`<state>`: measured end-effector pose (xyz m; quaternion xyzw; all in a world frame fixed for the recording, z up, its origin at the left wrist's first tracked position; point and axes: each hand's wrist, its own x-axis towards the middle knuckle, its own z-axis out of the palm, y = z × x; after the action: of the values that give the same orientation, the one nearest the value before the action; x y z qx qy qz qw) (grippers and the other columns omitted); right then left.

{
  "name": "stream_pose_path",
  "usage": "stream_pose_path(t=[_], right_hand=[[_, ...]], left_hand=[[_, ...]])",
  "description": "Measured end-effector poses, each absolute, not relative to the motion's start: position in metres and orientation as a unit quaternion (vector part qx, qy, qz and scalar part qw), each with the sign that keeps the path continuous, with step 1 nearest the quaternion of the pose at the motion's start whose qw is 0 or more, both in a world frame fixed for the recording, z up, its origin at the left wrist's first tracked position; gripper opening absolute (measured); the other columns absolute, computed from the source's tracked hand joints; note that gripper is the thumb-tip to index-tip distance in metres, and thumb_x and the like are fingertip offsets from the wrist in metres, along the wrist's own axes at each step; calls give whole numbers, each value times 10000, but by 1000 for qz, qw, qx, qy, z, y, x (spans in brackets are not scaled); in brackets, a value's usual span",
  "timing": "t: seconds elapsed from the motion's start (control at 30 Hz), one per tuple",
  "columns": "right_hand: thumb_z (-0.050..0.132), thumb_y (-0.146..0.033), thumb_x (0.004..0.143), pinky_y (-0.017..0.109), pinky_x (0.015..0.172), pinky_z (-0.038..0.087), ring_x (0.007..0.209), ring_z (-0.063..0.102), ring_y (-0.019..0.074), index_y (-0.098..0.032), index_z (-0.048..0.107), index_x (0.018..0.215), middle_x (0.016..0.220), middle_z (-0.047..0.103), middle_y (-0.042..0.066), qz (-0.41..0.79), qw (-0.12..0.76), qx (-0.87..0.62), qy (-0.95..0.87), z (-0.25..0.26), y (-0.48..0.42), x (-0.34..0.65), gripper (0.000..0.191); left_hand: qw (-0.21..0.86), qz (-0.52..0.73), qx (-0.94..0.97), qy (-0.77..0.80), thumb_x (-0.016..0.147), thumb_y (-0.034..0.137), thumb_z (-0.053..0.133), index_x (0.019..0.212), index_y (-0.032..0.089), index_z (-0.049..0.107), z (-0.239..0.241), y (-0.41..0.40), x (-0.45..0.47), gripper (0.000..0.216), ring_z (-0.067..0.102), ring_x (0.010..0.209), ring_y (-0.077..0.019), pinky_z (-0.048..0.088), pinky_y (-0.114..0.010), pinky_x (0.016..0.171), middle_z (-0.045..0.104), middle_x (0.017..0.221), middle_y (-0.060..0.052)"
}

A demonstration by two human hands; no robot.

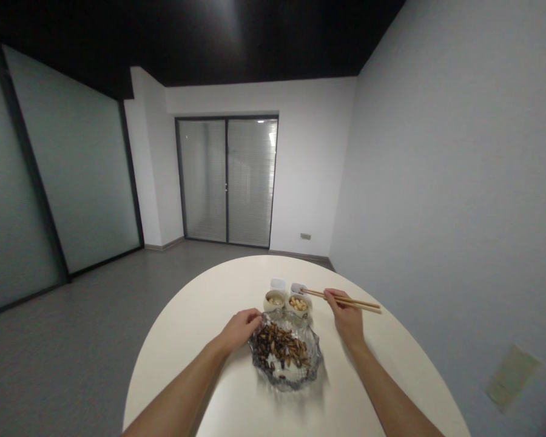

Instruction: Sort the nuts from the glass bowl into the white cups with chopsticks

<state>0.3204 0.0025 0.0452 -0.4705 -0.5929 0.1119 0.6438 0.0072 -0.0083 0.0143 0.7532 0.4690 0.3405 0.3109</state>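
Observation:
A scalloped clear glass bowl (287, 383) sits in front of me, with many small brown, insect-like pieces (279, 345) heaped mostly in its left and middle. At its upper left, my left hand (242, 329) grips the rim with bent fingers. My right hand (347, 312) is closed round a pair of wooden chopsticks (361, 303). Their tips reach left over a small white dish (296, 286); whether they pinch anything is too small to tell. Just behind the bowl stand a cup with pale contents (274, 298) and a cup of yellowish nut-like pieces (298, 303).
Another small white dish (278, 283) stands behind the left cup. Everything rests on a round cream table (186, 340). A pale wall (437, 182) runs close along the right, frosted glass panels (73, 164) stand at the left, and a sliding door (227, 182) is at the back.

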Motion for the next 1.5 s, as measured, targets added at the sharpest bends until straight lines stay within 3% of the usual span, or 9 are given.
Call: stream_pose_path(t=[0.47,0.63,0.87,1.13,1.5], right_hand=[[691,-556,821,412,770,577,828,700,264,-194,732,875,892,753,93,121,660,-461,-581,59,-7,319,368],[704,-539,828,365,687,570,739,689,238,-197,725,856,810,747,74,178,597,-434,-651,69,-21,314,344],[704,-447,862,352,787,555,837,702,240,-222,738,867,840,756,46,242,500,-401,-728,71,-34,298,228],[678,-450,880,374,825,536,886,697,259,-208,740,897,910,758,66,261,466,-406,-741,72,-37,294,250],[682,-404,880,337,773,533,828,689,241,-216,730,883,855,745,36,257,435,-397,-766,73,-41,290,194]], left_hand=[[306,338,757,468,891,405,452,878,169,701,14,-9,7,344,615,815,-201,447,-269,765,717,854,-40],[311,340,753,470,893,407,449,876,166,700,16,-10,8,349,623,825,-207,446,-275,758,715,851,-43],[315,342,752,468,895,404,451,880,163,699,16,-10,8,346,624,819,-203,440,-274,760,720,854,-41],[319,339,750,470,887,405,453,881,160,692,13,-8,8,342,619,825,-205,438,-270,742,710,845,-41],[315,341,750,471,886,412,459,868,165,692,11,-6,7,340,613,807,-201,437,-266,737,711,833,-39]])
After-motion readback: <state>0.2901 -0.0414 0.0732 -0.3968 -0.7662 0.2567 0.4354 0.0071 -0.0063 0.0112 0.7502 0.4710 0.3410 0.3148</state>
